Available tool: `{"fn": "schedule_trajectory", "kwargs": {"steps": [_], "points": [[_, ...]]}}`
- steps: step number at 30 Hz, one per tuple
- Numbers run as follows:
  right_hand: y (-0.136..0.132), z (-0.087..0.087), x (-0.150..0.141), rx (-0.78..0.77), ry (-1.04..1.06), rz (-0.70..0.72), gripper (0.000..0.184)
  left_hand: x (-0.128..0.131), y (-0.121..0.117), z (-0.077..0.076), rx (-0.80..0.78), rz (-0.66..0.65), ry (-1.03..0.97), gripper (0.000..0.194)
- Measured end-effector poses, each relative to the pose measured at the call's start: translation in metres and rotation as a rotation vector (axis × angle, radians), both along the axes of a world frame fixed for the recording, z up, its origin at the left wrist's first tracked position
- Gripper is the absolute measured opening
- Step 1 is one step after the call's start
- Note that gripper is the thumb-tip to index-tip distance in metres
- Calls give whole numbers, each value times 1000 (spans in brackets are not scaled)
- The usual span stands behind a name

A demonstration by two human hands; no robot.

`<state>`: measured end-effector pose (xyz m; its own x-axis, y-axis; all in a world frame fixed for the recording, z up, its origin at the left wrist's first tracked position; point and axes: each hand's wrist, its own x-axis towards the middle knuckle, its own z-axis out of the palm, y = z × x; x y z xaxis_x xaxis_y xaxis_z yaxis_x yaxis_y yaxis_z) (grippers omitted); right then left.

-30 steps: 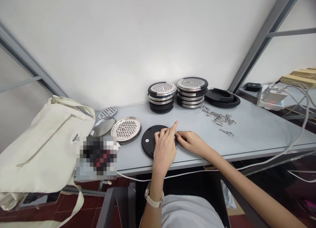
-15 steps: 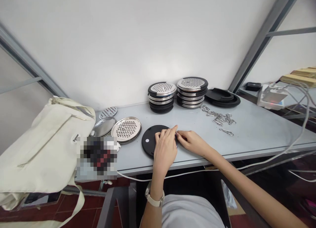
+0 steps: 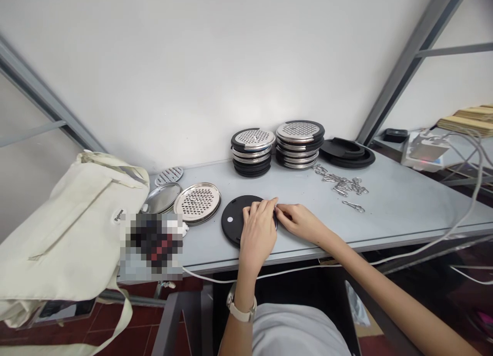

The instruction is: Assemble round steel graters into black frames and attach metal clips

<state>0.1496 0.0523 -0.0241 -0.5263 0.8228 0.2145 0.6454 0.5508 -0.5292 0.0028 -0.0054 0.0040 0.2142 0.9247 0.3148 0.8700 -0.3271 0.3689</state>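
A black round holder (image 3: 233,227) with a white round sticker lies flat near the table's front edge. My left hand (image 3: 259,230) is laid over its right part, fingers bent and bearing on the surface; its thumb is hidden. At the right rim, a thin silvery edge shows below the fingers. My right hand (image 3: 295,220) pinches close against that rim, beside the left index finger; whatever is between its fingertips is hidden. To the left lies a round metal grater plate (image 3: 197,201) on top of others. Plain metal discs (image 3: 164,197) and a slotted plate (image 3: 169,176) lie beyond it.
Two stacks of graters, a left stack (image 3: 252,150) and a right stack (image 3: 299,143), stand by the wall. Black round trays (image 3: 348,153) and loose metal clips (image 3: 341,184) are to the right. A cream bag (image 3: 73,232) occupies the left; a white cable (image 3: 385,261) runs along the front.
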Motion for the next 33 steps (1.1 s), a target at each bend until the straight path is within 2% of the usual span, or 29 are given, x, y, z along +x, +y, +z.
{"fn": "schedule_trajectory", "kwargs": {"steps": [18, 33], "points": [[-1, 1, 0, 9, -2, -5, 32, 0, 0, 1, -2, 3, 0, 39], [-1, 1, 0, 31, -37, -6, 35, 0, 0, 0, 4, -5, -76, 38]]}}
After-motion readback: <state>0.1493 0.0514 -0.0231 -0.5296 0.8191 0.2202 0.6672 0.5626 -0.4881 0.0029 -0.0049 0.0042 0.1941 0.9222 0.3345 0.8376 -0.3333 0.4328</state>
